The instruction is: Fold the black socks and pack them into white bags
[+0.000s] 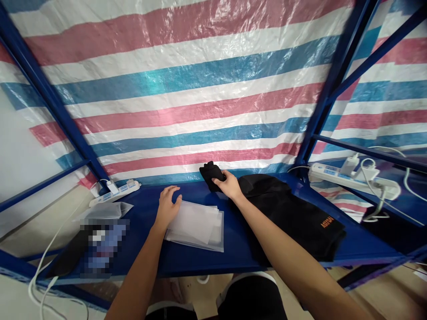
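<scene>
1. Striped tarpaulin [200, 106], red, white and blue, glossy and creased; hung behind the work surface and filled most of the view.
2. Blue metal shelf [196, 191], level, in front of the tarpaulin; everything handled was on or over it.
3. Black garment [293, 218], spread on the right side of the shelf, partly under the right forearm in view; small orange lettering near its right end.
4. Stack of frosted plastic bags [200, 226], lying flat near the middle, edges unevenly aligned.
5. White power strip [333, 174], far right, plugs and cables attached; a smaller white extension socket [123, 191] sat at the left back.
6. Left hand [169, 205], at the upper left edge of the bags; fingers curved, thumb apart, holding nothing. Contact with the bags: could not tell.
7. Right hand [231, 184], thumb on top, gripping the black cloth bundle; other fingers mostly hidden.
8. Black cloth bundle [210, 174], compactly folded, held near the back of the shelf, just left of the garment.
</scene>
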`<state>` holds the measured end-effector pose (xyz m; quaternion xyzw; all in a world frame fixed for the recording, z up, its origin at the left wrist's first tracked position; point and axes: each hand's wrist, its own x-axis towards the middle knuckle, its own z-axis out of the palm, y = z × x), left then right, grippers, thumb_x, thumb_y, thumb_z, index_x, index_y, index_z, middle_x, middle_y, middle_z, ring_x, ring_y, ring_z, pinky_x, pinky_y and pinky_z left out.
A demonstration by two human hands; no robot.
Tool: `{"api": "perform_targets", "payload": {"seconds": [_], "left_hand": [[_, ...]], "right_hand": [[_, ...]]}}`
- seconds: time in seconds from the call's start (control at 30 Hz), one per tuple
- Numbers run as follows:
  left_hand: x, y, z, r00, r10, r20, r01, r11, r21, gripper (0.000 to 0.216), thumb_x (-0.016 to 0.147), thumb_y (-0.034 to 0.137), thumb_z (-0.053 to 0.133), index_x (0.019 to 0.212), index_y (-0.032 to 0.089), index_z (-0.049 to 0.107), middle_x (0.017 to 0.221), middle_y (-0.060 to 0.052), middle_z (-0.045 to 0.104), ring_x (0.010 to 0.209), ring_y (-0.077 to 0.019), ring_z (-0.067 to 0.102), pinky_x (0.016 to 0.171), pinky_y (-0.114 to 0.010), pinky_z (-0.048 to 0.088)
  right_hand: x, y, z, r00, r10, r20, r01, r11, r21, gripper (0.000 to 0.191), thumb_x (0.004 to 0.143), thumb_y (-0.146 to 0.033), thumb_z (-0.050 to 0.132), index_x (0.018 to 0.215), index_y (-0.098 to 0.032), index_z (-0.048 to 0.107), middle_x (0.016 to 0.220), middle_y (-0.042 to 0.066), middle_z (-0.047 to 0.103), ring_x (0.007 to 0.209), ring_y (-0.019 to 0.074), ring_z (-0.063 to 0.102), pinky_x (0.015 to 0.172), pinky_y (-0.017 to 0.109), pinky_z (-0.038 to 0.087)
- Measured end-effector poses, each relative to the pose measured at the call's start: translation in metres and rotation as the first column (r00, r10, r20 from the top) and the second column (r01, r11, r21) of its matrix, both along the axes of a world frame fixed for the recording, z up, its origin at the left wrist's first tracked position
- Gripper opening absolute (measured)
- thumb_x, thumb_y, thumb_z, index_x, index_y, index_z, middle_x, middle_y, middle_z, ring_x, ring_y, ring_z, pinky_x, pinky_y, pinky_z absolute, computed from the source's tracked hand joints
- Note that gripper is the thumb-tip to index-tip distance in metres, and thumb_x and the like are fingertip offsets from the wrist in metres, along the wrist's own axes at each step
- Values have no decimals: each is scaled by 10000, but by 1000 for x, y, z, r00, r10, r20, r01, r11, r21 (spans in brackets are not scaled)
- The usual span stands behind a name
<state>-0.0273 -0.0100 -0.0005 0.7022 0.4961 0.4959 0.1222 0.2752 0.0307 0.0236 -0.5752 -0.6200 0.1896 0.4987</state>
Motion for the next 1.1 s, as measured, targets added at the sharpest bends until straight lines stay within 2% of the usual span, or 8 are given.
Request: {"api": "perform_targets", "payload": {"seconds": [0.07,0.13,0.23,0.3,0.5,0.7,0.83,1.1], "left_hand": [[9,-7,7,982,-165,92,172,982,-81,404,971,423,703,1348,275,710,1450,-113,653,1353,-353,604,1183,-542,452],[17,-14,10,881,-380,281,440,876,-196,531,1000,462,693,1499,306,599,1540,-108,598,1326,-345,637,1117,-513,523],[25,-18,7,630,-503,591,720,663,-203,671,982,495,739,1582,295,515,1596,-122,551,1368,-385,611,1083,-511,556],[26,-17,6,490,-461,740,785,602,-144,674,970,538,748,1541,233,563,1545,-150,595,1382,-411,593,1078,-523,562],[24,-15,18,363,-225,904,714,691,-115,553,982,559,722,1380,176,698,1425,-163,695,1380,-391,612,1098,-524,569],[21,-17,17,447,-289,846,661,744,-96,676,878,322,878,1500,229,630,1448,-144,700,1409,-395,606,1187,-549,491],[17,-16,14,502,-374,779,684,723,-93,917,808,246,919,1617,317,493,1537,-117,640,1476,-392,547,1239,-567,441],[6,-12,12,550,-293,782,630,761,-158,929,746,173,849,1607,290,520,1505,-112,668,1458,-404,563,1224,-574,451]], "right_hand": [[-14,-9,0,999,12,-53,-8,997,77,340,866,-488,768,1049,-216,677,939,53,767,861,284,730,802,401,575],[-30,-22,1,991,137,0,-132,956,261,411,889,-495,781,1161,-213,658,1110,104,766,1015,313,729,911,454,583],[-52,-40,1,858,427,286,-513,737,439,513,890,-473,837,1300,-245,630,1417,143,671,1318,342,626,1137,533,498],[-60,-49,2,763,501,409,-645,631,430,515,896,-444,851,1330,-271,635,1470,126,644,1401,339,567,1198,556,453],[-63,-62,5,689,566,454,-723,580,375,523,935,-503,817,1399,-301,684,1487,101,663,1428,342,554,1199,570,468],[-56,-57,8,750,569,337,-661,640,391,284,1108,-396,568,1158,-295,830,1454,76,694,1394,309,590,1189,565,484],[-54,-48,1,768,558,313,-640,670,377,289,1093,-390,597,1281,-300,797,1450,91,704,1399,308,608,1191,549,481],[-15,-30,37,926,320,-202,-228,898,377,256,862,-496,846,922,-251,802,991,52,801,947,269,752,966,446,591]]}}
